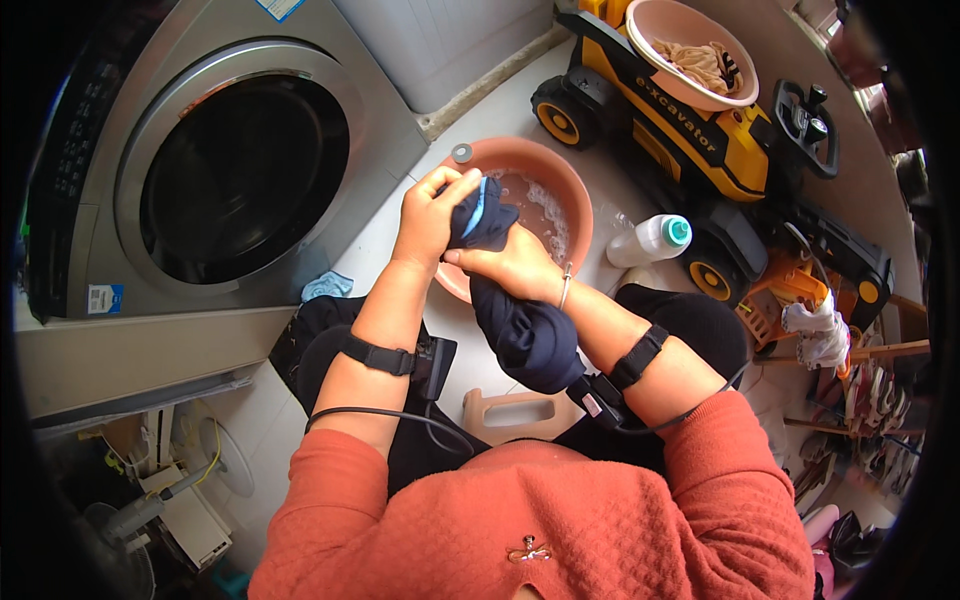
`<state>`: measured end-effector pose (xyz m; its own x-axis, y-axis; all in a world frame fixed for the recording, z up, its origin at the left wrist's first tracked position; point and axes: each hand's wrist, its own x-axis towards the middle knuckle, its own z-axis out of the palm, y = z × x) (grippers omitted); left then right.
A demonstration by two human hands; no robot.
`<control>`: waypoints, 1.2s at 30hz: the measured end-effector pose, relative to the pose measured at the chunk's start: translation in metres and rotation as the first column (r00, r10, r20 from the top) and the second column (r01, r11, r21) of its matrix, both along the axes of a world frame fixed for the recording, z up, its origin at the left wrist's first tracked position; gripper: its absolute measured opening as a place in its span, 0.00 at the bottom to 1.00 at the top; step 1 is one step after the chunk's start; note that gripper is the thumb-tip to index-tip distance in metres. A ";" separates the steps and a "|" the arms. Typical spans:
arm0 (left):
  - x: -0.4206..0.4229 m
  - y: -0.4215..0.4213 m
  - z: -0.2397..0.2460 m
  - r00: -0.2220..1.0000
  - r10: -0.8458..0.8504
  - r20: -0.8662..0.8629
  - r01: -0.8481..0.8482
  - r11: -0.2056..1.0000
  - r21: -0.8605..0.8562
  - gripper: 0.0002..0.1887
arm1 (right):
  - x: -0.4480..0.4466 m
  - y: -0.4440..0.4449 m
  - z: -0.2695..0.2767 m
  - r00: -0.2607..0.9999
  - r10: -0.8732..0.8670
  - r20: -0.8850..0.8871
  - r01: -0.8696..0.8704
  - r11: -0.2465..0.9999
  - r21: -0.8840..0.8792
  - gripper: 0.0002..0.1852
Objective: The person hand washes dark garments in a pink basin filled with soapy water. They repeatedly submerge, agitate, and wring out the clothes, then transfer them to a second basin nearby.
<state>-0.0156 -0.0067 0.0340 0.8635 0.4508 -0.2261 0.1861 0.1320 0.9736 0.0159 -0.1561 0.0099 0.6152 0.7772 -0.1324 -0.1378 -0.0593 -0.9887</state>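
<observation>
A dark navy garment (525, 341) is bunched and twisted between my two hands, over the near left part of a pink plastic basin (579, 187). My left hand (431, 217) grips its upper end, where a light-blue trim shows. Just below and to the right, my right hand (517, 262) is closed around the cloth, and the rest hangs in a thick coil beside my right wrist. Foamy water (544, 217) lies in the basin. On the basin's far left rim is a small round grey object (462, 153).
A front-loading washing machine (240, 180) stands at left, with a light-blue cloth (327, 286) beside its base. A white bottle with a teal cap (649, 240) is right of the basin. Beyond it stands a toy excavator (675, 127) carrying a pink bowl (637, 34) of cloth. A beige plastic stool (476, 420) is below.
</observation>
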 end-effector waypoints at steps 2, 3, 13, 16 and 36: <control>-0.001 0.004 0.001 0.998 0.040 0.058 -0.034 0.995 -0.097 0.16 | 0.005 0.003 0.009 0.996 -0.019 -0.082 0.024 0.998 0.062 0.20; -0.002 0.007 0.000 0.982 0.059 0.177 -0.037 0.992 -0.122 0.18 | 0.009 0.002 0.014 0.983 0.037 -0.178 -0.028 0.998 0.056 0.20; -0.015 -0.014 0.011 0.996 -0.095 -0.005 0.078 0.852 -0.517 0.44 | 0.047 -0.012 0.037 0.762 -0.179 -0.623 0.270 0.961 0.055 0.31; -0.021 -0.032 0.011 0.972 -0.188 0.140 0.231 0.869 -0.437 0.34 | 0.046 -0.006 0.028 0.897 -0.262 -0.357 0.270 0.962 -0.028 0.50; -0.017 0.005 0.045 0.983 -0.094 0.157 0.148 0.916 -0.374 0.20 | 0.109 -0.072 0.143 0.845 -0.432 -0.316 0.531 0.746 0.401 0.24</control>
<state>-0.0321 -0.0013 0.0795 0.9400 0.2429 -0.2394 0.0965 0.4838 0.8698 0.1248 -0.2283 0.1529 0.9244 0.3814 0.0039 -0.2096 0.5165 -0.8302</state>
